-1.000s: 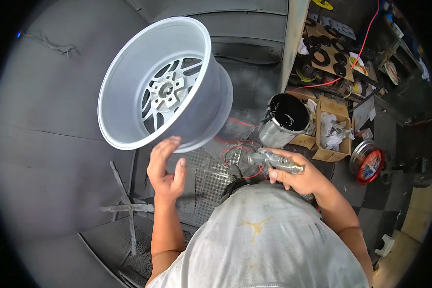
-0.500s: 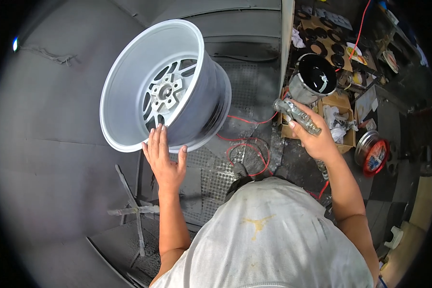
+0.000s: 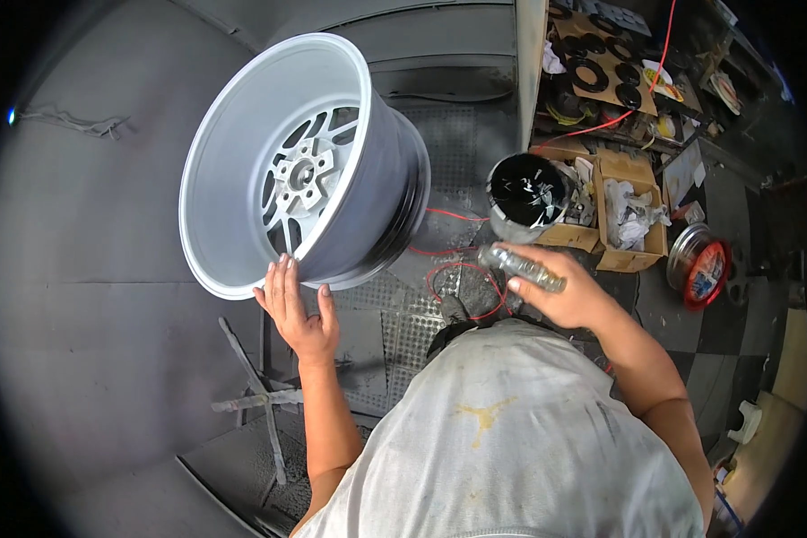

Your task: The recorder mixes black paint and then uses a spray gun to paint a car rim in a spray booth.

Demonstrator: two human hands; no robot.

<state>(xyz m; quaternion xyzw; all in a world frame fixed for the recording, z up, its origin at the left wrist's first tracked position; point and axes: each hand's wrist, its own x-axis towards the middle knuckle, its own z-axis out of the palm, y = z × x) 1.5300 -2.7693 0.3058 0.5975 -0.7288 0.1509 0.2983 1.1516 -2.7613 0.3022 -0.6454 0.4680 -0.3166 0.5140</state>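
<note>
A large silver-white wheel rim [image 3: 368, 211] stands tilted in front of me on the left, its open barrel and spoked centre facing left. Darker grey to black shading covers the far part of its outer side. My left hand [image 3: 298, 321] has its fingers stretched out, the tips at the near lower lip of the wheel. On the right, my right hand [image 3: 569, 291] is wrapped round a paint spray gun [image 3: 522, 266]. The gun's round metal cup [image 3: 502, 220] is open at the top and shows glossy black liquid.
A red hose [image 3: 457, 266] loops over the floor by my feet. Cardboard boxes [image 3: 632, 255] with crumpled paper stand at the right, below a shelf with black rings [image 3: 589, 76]. A red-and-silver wheel [image 3: 704, 273] lies farther right. A cross-shaped stand [image 3: 258, 397] is at lower left.
My right hand has brought the spray gun left and nearer the wheel, its cup moving along. The left hand stays at the wheel's lip. The view has shifted slightly.
</note>
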